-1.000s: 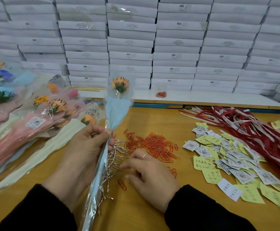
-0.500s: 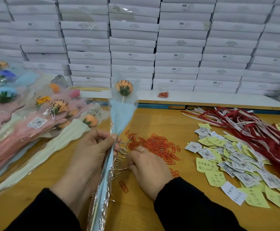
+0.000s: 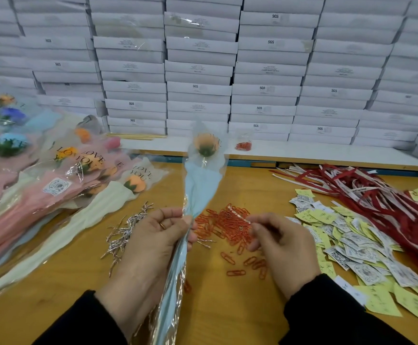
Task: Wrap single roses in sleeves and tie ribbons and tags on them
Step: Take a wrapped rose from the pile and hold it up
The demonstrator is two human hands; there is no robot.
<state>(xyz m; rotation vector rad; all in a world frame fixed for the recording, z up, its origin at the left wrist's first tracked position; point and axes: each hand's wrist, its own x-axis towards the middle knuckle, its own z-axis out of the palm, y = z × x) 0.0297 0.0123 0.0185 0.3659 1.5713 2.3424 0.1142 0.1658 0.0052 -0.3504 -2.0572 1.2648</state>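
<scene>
Sleeved in clear cellophane over pale blue paper, the single orange rose (image 3: 204, 145) stands nearly upright, its head well above the grip and its long wrapped stem running down below it toward the person; the left hand (image 3: 150, 242) clenches round the narrow waist of the sleeve, thumb across the front; just right of that grip the right hand (image 3: 277, 242) pinches a short silver twist tie (image 3: 239, 216) between thumb and fingertips, held level and apart from the sleeve; beneath the tie lies a heap of orange paper clips (image 3: 228, 226) on the yellow wooden table (image 3: 240, 185); left of the grip lies a scatter of silver twist ties (image 3: 124, 231), and beyond them a pile of finished wrapped roses (image 3: 61, 188); well right of the pinching hand spread yellow and white paper tags (image 3: 347, 235) and a mass of red ribbons (image 3: 367, 195); behind everything rise stacked white boxes (image 3: 200, 68).
</scene>
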